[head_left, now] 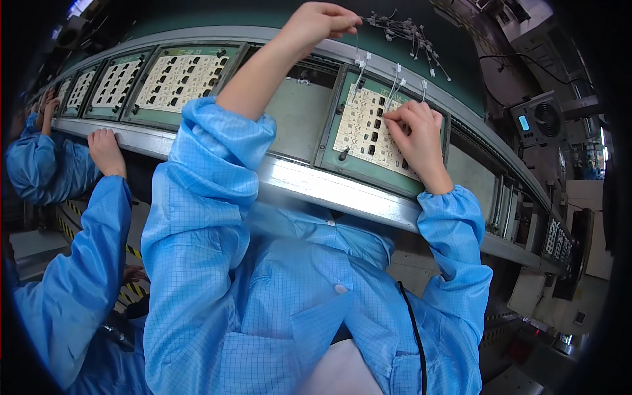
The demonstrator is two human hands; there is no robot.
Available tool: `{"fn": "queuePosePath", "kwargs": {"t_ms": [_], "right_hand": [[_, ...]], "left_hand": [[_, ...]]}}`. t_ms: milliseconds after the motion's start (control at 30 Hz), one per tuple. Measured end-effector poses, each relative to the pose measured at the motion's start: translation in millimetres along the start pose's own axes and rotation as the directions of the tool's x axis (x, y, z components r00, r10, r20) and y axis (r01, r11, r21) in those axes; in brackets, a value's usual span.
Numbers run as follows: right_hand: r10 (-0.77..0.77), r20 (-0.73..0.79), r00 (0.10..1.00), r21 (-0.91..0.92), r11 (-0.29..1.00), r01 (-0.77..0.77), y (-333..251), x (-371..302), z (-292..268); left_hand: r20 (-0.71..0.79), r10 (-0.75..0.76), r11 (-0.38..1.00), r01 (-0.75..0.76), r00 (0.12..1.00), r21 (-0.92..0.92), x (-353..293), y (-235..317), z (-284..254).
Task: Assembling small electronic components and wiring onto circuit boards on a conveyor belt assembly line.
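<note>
My left hand is raised over the far rail of the line, thumb and fingertips pinched on a thin wire lead that hangs down toward the board. My right hand rests over the right part of a cream circuit board in a green carrier frame. Its fingertips are pressed together close to the board's row of black components; what they hold is hidden. White wire leads with small connectors stand along the board's far edge.
A tangle of wire leads lies on the green surface beyond the rail. More carriers with boards stand in line at left. A metal rail runs before me. A co-worker's hand rests on it at left. A fan unit stands at right.
</note>
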State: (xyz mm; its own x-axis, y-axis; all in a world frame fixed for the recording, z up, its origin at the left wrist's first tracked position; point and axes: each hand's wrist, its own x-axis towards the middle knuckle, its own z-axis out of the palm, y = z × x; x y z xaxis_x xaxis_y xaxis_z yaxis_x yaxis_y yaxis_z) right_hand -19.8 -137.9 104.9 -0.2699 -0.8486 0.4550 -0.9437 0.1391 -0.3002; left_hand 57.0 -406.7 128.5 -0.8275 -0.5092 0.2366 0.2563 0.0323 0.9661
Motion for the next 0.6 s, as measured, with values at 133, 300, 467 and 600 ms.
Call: {"fn": "queuePosePath", "kwargs": {"t_ms": [133, 300, 467, 600], "right_hand": [[-0.088, 0.065, 0.994, -0.053, 0.994, 0.092, -1.0, -10.9, -8.2], [0.003, 0.164, 0.986, -0.031, 1.000, 0.003, 0.4, -20.4, -25.1], [0.116, -0.043, 0.992, -0.057, 0.991, -0.118, 55.8, 28.4, -35.2], [0.245, -0.171, 0.954, -0.406, 0.865, -0.295, 130.7, 69.3, -19.4]], "left_hand": [[0.125, -0.007, 0.999, 0.001, 0.992, 0.048, -7.9, -4.4, 11.3], [0.098, -0.006, 0.990, -0.008, 0.995, 0.140, -28.7, 7.3, 38.0], [0.056, 0.554, 0.674, -0.487, 0.831, 0.556, -72.6, 29.8, 61.2], [0.203, 0.575, 0.395, -0.487, 0.792, 0.780, -95.1, -12.8, 71.3]]}}
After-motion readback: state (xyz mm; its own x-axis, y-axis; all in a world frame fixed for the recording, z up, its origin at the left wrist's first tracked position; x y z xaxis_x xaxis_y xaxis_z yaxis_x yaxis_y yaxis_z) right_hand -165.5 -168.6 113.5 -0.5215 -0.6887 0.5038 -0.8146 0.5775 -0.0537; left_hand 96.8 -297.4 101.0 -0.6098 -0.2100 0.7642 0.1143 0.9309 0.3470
